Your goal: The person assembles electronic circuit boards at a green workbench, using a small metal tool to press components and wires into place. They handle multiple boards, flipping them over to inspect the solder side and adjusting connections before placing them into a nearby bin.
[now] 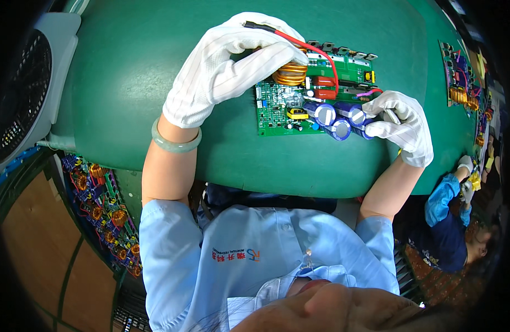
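A green circuit board (270,126) lies on the green tabletop (138,99) in front of me. My left hand (227,65), in a white glove, has its fingers closed at the board's copper-wound coil (290,75). A thick red wire (325,54) with a black end rests across that hand and curves down to red blocks on the board. My right hand (404,126), also gloved, pinches at the board's right end, beside several blue cylindrical capacitors (341,130). Its fingertips partly hide the outermost capacitor. A small yellow transformer (297,114) sits left of the capacitors.
A grey fan (64,41) stands at the far left. Below it, several boards with copper coils (117,218) are packed beside the table. More boards (460,72) lie at the right, where a co-worker with blue sleeves (442,202) holds something yellow.
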A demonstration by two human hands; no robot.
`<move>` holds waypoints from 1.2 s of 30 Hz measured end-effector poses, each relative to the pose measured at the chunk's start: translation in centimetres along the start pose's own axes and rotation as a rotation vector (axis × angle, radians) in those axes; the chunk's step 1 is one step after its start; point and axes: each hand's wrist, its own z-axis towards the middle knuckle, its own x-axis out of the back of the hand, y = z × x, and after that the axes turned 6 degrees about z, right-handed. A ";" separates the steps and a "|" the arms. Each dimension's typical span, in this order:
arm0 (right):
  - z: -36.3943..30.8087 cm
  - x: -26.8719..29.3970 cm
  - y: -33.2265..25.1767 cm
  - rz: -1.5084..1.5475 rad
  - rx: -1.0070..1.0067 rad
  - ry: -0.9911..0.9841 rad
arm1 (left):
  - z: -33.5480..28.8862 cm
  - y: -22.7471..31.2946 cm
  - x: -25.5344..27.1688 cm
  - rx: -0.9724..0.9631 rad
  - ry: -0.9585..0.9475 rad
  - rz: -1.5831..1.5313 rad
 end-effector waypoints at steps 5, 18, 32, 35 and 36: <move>0.1 -0.1 0.0 0.033 -0.009 -0.001 | 0.1 -0.3 -0.7 -0.049 0.119 0.024; 0.2 0.0 -0.5 -0.070 -0.008 -0.012 | -0.1 -0.4 0.0 -0.053 0.005 0.053; 0.2 -0.2 -0.2 -0.020 -0.006 -0.002 | -0.4 -1.2 0.2 0.009 0.205 -0.199; 0.2 0.0 0.0 -0.043 0.030 -0.020 | -0.4 -1.1 0.1 0.010 0.206 -0.207; 0.2 0.0 -0.1 -0.031 0.011 -0.017 | -0.4 -1.1 0.1 0.006 0.205 -0.201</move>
